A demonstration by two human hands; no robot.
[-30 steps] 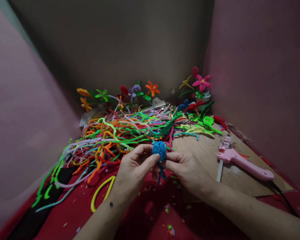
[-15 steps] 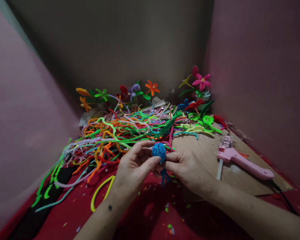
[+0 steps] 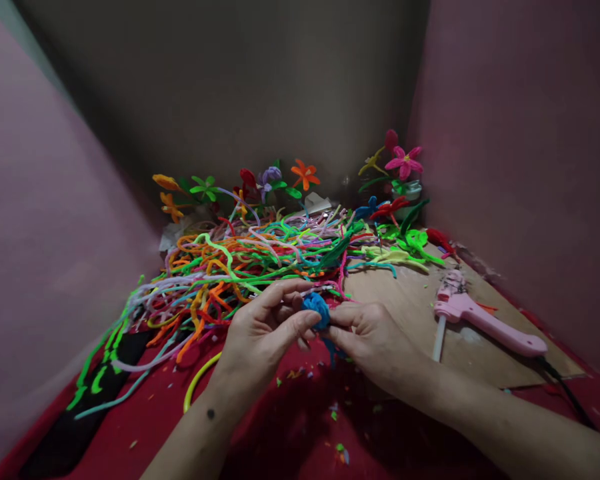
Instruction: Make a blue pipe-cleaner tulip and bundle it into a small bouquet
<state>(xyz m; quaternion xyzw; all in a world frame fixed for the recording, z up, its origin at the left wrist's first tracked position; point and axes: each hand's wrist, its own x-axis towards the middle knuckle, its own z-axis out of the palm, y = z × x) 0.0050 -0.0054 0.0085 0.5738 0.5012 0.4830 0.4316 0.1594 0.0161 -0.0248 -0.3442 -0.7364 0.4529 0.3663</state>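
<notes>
A fuzzy blue bundle [image 3: 316,309] is just below the middle of the frame, with loose ends hanging under it. The left hand [image 3: 263,340] pinches its left side and the right hand [image 3: 380,340] pinches its right side, so 2 hands grip it. Behind it is a big, messy pile of bright fuzzy sticks [image 3: 260,257]. At the right, a pink glue gun [image 3: 495,325] lies on a brown board [image 3: 395,313]. Red cloth [image 3: 275,440] covers the bottom.
</notes>
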